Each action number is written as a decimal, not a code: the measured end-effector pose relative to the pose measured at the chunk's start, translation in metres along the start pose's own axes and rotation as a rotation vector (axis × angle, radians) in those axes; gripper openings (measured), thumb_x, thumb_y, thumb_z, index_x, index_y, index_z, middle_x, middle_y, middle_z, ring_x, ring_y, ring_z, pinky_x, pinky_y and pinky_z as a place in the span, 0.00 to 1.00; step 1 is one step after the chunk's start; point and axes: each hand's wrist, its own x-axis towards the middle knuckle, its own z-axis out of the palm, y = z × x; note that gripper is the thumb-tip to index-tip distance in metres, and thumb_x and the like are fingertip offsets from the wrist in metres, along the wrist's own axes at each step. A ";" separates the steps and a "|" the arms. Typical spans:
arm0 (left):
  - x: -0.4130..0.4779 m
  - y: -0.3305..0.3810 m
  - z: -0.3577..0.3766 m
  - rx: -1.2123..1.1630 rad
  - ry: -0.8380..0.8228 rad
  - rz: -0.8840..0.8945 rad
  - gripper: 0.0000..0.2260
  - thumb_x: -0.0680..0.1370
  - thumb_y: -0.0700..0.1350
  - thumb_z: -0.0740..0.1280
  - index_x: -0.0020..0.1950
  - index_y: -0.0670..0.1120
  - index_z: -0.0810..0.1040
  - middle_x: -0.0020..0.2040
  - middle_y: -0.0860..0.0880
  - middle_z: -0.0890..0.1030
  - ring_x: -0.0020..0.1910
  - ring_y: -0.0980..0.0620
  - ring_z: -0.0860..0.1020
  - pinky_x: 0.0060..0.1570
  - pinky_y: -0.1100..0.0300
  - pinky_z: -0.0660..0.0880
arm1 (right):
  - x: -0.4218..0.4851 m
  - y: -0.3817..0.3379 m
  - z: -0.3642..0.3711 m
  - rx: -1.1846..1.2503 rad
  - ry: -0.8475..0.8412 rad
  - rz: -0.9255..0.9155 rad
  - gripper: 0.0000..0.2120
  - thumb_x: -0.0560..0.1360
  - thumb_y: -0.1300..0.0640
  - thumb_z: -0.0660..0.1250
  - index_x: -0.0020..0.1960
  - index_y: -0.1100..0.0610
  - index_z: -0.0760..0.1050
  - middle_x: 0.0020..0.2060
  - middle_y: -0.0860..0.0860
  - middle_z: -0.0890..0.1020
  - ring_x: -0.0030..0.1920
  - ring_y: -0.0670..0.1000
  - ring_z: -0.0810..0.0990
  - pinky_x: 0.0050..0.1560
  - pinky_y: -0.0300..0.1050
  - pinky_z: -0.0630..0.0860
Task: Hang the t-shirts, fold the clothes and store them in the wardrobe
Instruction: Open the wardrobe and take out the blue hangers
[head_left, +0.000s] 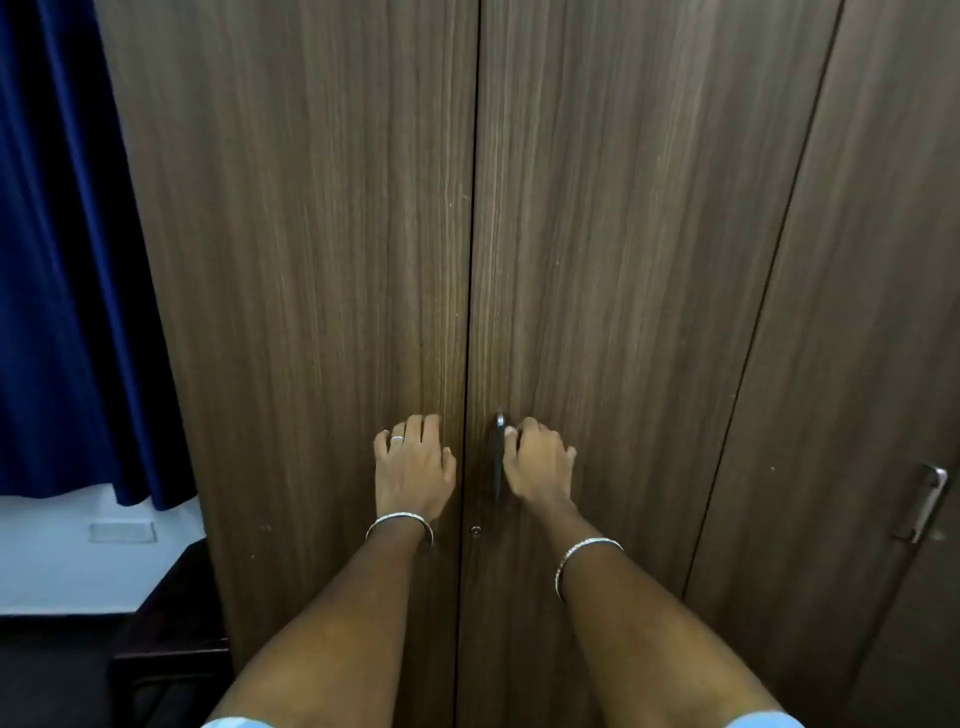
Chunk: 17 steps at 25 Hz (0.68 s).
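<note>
Now I see the wardrobe (649, 234) shut, right in front of both hands. Its dark handle (498, 470) runs up and down just right of the middle gap. The right hand (540, 462) has fingers curled round it. The left hand (413, 467) sits on the other door, fingers bent; whether it holds anything, I cannot tell.

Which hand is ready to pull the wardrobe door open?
Probably the right hand. Its fingers curl round the dark handle on the right door, which is shut. The left hand lies against the left door, where no handle shows.
</note>
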 end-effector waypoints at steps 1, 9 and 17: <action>0.002 -0.001 0.005 -0.021 -0.009 -0.009 0.17 0.76 0.50 0.67 0.64 0.48 0.75 0.57 0.48 0.79 0.55 0.48 0.78 0.59 0.47 0.72 | 0.007 -0.001 0.008 0.066 -0.021 -0.003 0.17 0.84 0.48 0.52 0.55 0.56 0.76 0.52 0.54 0.82 0.55 0.57 0.79 0.57 0.56 0.69; 0.003 -0.009 0.020 -0.213 -0.135 -0.085 0.16 0.79 0.50 0.64 0.67 0.49 0.72 0.60 0.48 0.76 0.56 0.47 0.78 0.56 0.50 0.73 | 0.002 -0.010 0.048 0.340 0.001 0.110 0.19 0.84 0.46 0.53 0.52 0.58 0.75 0.42 0.55 0.82 0.45 0.57 0.82 0.42 0.48 0.71; -0.002 0.030 -0.012 -0.586 -0.331 -0.163 0.24 0.82 0.52 0.61 0.75 0.45 0.64 0.71 0.43 0.71 0.68 0.43 0.72 0.65 0.48 0.70 | -0.038 -0.006 0.020 0.309 0.056 0.160 0.17 0.83 0.48 0.57 0.52 0.59 0.78 0.43 0.58 0.84 0.47 0.60 0.82 0.42 0.47 0.67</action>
